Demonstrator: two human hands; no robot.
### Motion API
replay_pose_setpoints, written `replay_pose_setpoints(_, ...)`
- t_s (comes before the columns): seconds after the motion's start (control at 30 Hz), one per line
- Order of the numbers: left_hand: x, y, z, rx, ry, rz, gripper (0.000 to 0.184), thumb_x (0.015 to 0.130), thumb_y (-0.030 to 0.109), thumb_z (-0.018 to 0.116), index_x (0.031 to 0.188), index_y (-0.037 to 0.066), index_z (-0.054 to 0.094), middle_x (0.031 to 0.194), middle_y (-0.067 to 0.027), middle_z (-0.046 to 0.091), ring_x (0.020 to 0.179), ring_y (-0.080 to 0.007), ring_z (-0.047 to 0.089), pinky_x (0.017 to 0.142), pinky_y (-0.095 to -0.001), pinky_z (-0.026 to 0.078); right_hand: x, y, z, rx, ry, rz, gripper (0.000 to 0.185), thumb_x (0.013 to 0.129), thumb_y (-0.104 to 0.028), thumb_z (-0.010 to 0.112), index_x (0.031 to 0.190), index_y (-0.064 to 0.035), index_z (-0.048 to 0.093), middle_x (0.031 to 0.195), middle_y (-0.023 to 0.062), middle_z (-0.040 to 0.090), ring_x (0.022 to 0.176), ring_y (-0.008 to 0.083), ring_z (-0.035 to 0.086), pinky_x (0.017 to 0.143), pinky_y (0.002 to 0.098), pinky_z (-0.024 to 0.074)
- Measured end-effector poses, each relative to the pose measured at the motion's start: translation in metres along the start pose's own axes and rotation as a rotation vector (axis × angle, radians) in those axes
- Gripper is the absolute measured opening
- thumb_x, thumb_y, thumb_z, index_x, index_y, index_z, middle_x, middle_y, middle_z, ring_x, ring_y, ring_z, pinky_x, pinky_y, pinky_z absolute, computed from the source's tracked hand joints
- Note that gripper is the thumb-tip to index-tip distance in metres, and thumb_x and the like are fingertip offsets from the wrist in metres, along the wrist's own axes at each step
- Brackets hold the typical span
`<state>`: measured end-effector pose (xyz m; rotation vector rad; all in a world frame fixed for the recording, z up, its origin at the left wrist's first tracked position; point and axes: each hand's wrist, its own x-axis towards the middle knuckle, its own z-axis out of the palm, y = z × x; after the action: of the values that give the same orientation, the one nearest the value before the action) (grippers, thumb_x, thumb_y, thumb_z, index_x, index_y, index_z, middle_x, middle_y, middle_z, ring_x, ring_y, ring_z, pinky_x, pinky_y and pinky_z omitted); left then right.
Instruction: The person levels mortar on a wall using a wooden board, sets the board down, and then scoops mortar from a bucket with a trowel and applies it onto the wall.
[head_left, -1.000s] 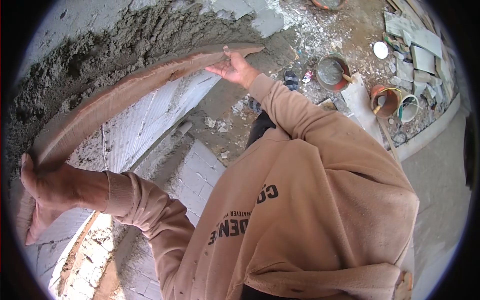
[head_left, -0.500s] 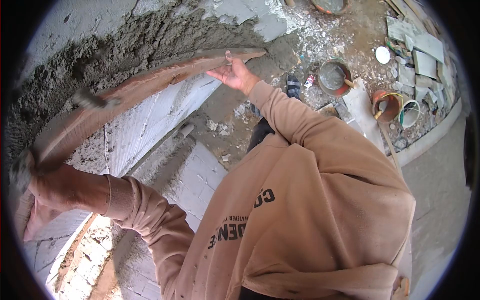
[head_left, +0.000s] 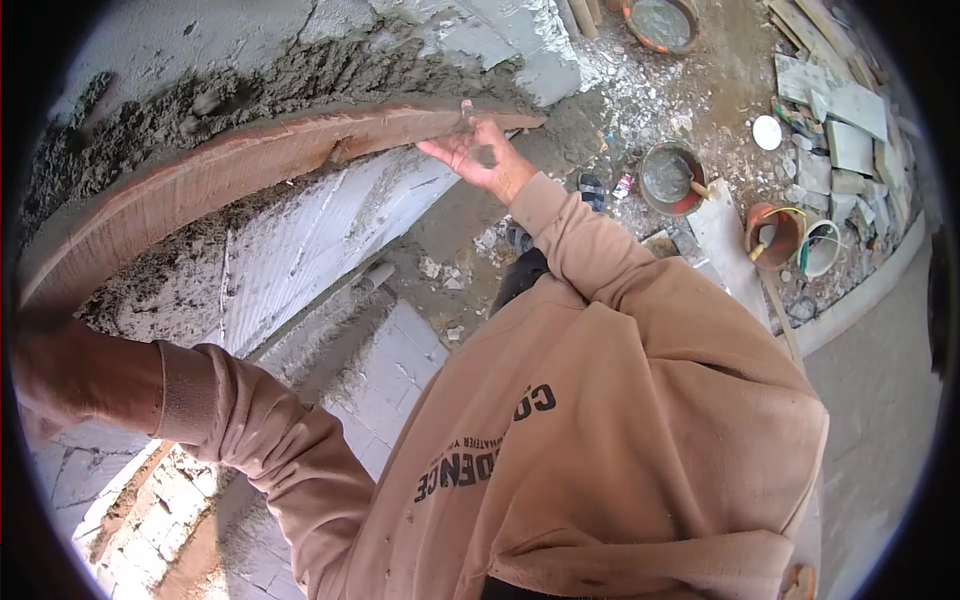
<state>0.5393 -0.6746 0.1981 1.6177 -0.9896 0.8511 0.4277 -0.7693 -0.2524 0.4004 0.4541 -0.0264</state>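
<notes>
A long brown wooden board [head_left: 250, 165], bowed by the lens, lies along the wall under a band of rough wet mortar [head_left: 330, 75]. My left hand [head_left: 75, 375], dark and partly cut off at the left rim of the view, is closed around the near end of the board; its fingertips are hidden. At the far end, my right hand [head_left: 485, 158] supports the board from below, palm up, with the thumb up against its face. A grey spot of mortar shows over that hand. Below the board is a pale grooved block wall [head_left: 300, 245].
On the rubble-strewn ground stand a mortar tub [head_left: 668, 180], an orange bucket [head_left: 775, 238], a white bucket [head_left: 822, 248] and another tub [head_left: 662, 22] farther off. Broken slabs [head_left: 850, 148] are piled at the right. A long plank [head_left: 722, 235] lies beside me.
The near end of the board and my left hand have shifted toward the left rim. A blurred clump of mortar seen over the board earlier is gone. The mortar band looks narrower at the left.
</notes>
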Motion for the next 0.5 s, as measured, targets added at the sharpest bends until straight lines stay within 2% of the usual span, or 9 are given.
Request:
replay_pose_setpoints(0.1, 0.001, 0.015, 0.010, 0.060, 0.023, 0.032, 0.106, 0.064, -0.006, 0.077, 0.146, -0.004, 0.010, 0.136, -0.0255, 0.034, 0.119, -0.0348, 0.048, 0.107, -0.0439, 0.044, -0.006, 0.005, 0.009, -0.028, -0.013, -0.031, 0.044, 0.103, -0.023, 0.026, 0.135, 0.0066, 0.032, 0.141, 0.0317, 0.039, 0.132, 0.0456, 0.041, 0.112, 0.0568, 0.0396)
replay_pose_setpoints(0.2, 0.002, 0.037, 0.019, 0.189, 0.072, 0.063, 0.108, 0.064, -0.003, 0.078, 0.147, -0.007, 0.009, 0.139, -0.0267, 0.033, 0.122, -0.0356, 0.046, 0.111, -0.0433, 0.041, -0.001, 0.012, -0.003, -0.003, 0.045, -0.057, 0.044, 0.106, -0.027, 0.028, 0.134, 0.0060, 0.033, 0.145, 0.0295, 0.033, 0.134, 0.0437, 0.038, 0.113, 0.0564, 0.0382)
replay_pose_setpoints(0.27, 0.004, 0.056, 0.012, 0.296, 0.131, 0.110, 0.110, 0.064, -0.001, 0.079, 0.147, -0.010, 0.008, 0.140, -0.0276, 0.032, 0.124, -0.0362, 0.045, 0.114, -0.0429, 0.039, -0.010, 0.017, -0.004, -0.117, -0.043, -0.071, 0.049, 0.104, -0.036, 0.043, 0.136, 0.0004, 0.041, 0.140, 0.0266, 0.045, 0.132, 0.0389, 0.043, 0.112, 0.0534, 0.0387)
replay_pose_setpoints(0.3, 0.007, 0.050, -0.006, 0.412, 0.102, 0.179, 0.122, 0.063, 0.008, 0.081, 0.149, -0.011, -0.003, 0.147, -0.0296, 0.023, 0.137, -0.0401, 0.029, 0.121, -0.0476, 0.021, -0.005, 0.018, -0.009, -0.104, -0.012, -0.013, 0.050, 0.103, -0.039, 0.047, 0.134, -0.0001, 0.046, 0.138, 0.0217, 0.049, 0.133, 0.0351, 0.044, 0.113, 0.0498, 0.0381)
replay_pose_setpoints(0.37, 0.002, 0.048, -0.017, 0.402, 0.195, 0.147, 0.122, 0.058, 0.006, 0.076, 0.152, -0.006, 0.000, 0.151, -0.0235, 0.020, 0.138, -0.0347, 0.029, 0.117, -0.0402, 0.026, -0.002, 0.021, -0.027, -0.144, -0.176, -0.025, 0.048, 0.101, -0.042, 0.048, 0.131, -0.0046, 0.053, 0.135, 0.0111, 0.057, 0.130, 0.0292, 0.050, 0.112, 0.0477, 0.0396)
replay_pose_setpoints(0.4, 0.002, 0.044, -0.023, 0.306, 0.192, 0.165, 0.125, 0.056, 0.009, 0.077, 0.153, -0.004, 0.000, 0.153, -0.0228, 0.017, 0.142, -0.0343, 0.022, 0.118, -0.0397, 0.022, 0.023, 0.017, -0.053, -0.133, -0.189, 0.005, 0.047, 0.100, -0.044, 0.048, 0.132, -0.0097, 0.054, 0.134, 0.0083, 0.059, 0.127, 0.0288, 0.053, 0.111, 0.0465, 0.0406)
replay_pose_setpoints(0.43, 0.001, 0.048, -0.027, 0.346, 0.194, 0.140, 0.127, 0.056, 0.012, 0.077, 0.153, -0.004, -0.003, 0.155, -0.0218, 0.015, 0.143, -0.0331, 0.021, 0.117, -0.0391, 0.022, 0.014, 0.019, -0.039, -0.116, -0.128, 0.064, 0.038, 0.100, -0.035, 0.046, 0.127, -0.0123, 0.060, 0.135, 0.0077, 0.059, 0.127, 0.0261, 0.054, 0.111, 0.0434, 0.0389)
replay_pose_setpoints(0.47, 0.003, 0.053, -0.029, 0.313, 0.205, 0.150, 0.127, 0.057, 0.011, 0.077, 0.153, -0.003, -0.004, 0.155, -0.0208, 0.014, 0.143, -0.0322, 0.021, 0.117, -0.0389, 0.023, 0.023, 0.023, -0.046, -0.157, -0.150, -0.023, 0.038, 0.099, -0.037, 0.045, 0.124, -0.0138, 0.063, 0.132, 0.0081, 0.062, 0.121, 0.0256, 0.058, 0.110, 0.0441, 0.0387)
replay_pose_setpoints(0.5, 0.001, 0.056, -0.029, 0.276, 0.192, 0.123, 0.127, 0.057, 0.010, 0.077, 0.153, -0.003, -0.005, 0.155, -0.0198, 0.013, 0.143, -0.0313, 0.020, 0.117, -0.0387, 0.023, 0.049, 0.013, -0.068, -0.005, -0.126, 0.015, 0.040, 0.098, -0.037, 0.046, 0.121, -0.0110, 0.065, 0.128, 0.0119, 0.063, 0.115, 0.0317, 0.061, 0.106, 0.0460, 0.0438)
